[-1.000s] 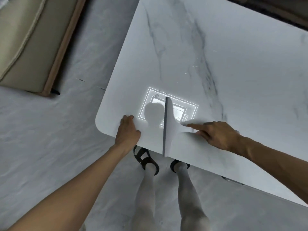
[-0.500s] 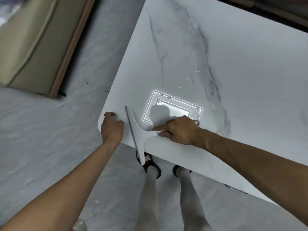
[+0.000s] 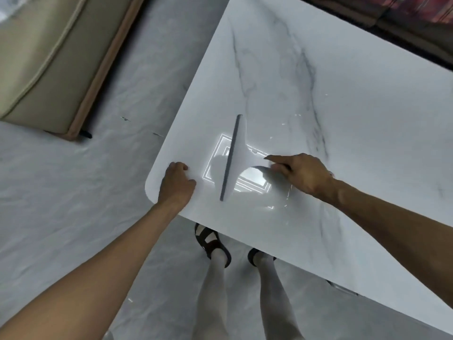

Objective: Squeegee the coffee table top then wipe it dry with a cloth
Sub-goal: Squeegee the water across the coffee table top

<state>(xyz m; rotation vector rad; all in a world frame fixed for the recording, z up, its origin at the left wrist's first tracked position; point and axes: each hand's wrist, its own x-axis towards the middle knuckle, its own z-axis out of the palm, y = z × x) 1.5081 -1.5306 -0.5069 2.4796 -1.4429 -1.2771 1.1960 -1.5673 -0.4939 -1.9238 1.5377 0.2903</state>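
Observation:
A white marble-patterned coffee table top (image 3: pixel 343 106) fills the right of the head view, its rounded near-left corner just in front of me. My right hand (image 3: pixel 301 174) grips the handle of a white squeegee (image 3: pixel 236 158) with a grey rubber blade. The blade lies on the table, running from near me to far, over a bright ceiling-light reflection. A thin wet film glistens under and to the right of the squeegee. My left hand (image 3: pixel 176 185) rests with curled fingers on the table's corner, left of the blade. No cloth is in view.
A beige sofa (image 3: pixel 44 60) with a wooden base stands at the upper left on the grey marble floor (image 3: pixel 73 204). My legs and black sandals (image 3: pixel 213 244) are below the table's near edge. A dark cabinet edge runs along the top right.
The squeegee was drawn to the table's near-left corner, then moved back right and farther onto the table. My left hand slid left along the edge to the corner.

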